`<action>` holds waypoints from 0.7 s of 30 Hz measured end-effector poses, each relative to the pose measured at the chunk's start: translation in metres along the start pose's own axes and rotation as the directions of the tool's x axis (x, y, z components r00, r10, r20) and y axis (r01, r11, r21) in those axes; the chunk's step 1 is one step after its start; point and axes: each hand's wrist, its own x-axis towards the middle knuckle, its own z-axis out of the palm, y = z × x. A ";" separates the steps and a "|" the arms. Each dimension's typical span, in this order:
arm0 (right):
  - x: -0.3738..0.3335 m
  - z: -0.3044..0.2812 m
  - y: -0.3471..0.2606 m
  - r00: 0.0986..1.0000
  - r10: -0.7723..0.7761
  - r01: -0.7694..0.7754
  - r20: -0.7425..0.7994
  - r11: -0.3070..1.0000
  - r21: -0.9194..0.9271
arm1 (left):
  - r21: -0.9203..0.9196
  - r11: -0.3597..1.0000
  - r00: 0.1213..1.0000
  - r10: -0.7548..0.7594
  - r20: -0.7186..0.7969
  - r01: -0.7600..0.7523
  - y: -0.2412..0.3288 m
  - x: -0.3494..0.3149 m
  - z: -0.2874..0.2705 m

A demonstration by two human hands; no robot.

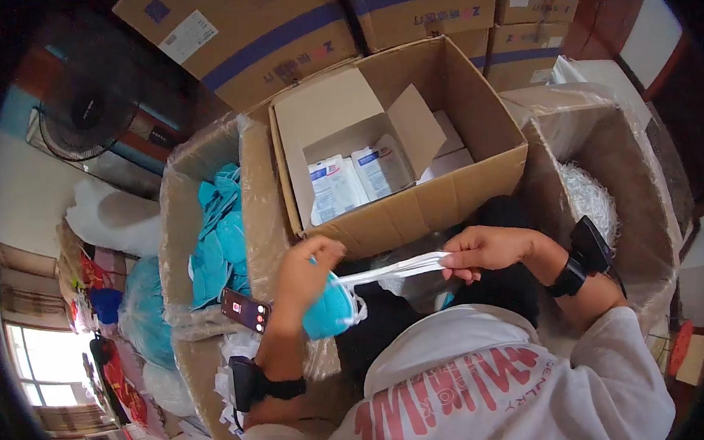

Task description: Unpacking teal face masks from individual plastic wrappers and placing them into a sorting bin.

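Teal, the mask (328, 312) sits just below the left fingers (327, 247), clamped on its edge; the right fingers (461, 260) pinch its straps (403, 268). Probably light, soft: best held by the edge.

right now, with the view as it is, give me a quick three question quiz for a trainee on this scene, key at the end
1. True or false: the right hand lies open and holds nothing.
2. Choose one: the mask-shaped piece in the left hand is A) red, B) teal, C) yellow.
3. On which side of the person is the open box with the pile of white strands?

Key: 1. False; it pinches white straps. 2. B. 3. Right.
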 end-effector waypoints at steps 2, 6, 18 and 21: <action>0.007 0.003 -0.004 0.993 -0.056 0.054 -0.103 0.998 -0.025 | 0.096 0.980 0.926 -0.198 0.321 0.177 0.016 -0.010 0.013; 0.025 0.015 0.001 0.979 -0.148 0.138 -0.142 0.988 -0.074 | -0.017 1.000 0.732 0.009 0.681 0.004 0.026 -0.038 0.060; 0.024 0.074 -0.005 0.985 -0.089 0.165 0.148 0.743 -0.649 | 0.134 0.964 0.733 0.080 0.675 -0.229 0.029 -0.048 0.044; 0.012 0.072 -0.018 0.935 -0.124 0.298 0.332 0.781 -0.549 | -0.056 0.987 0.710 0.145 0.689 -0.148 0.029 -0.072 0.050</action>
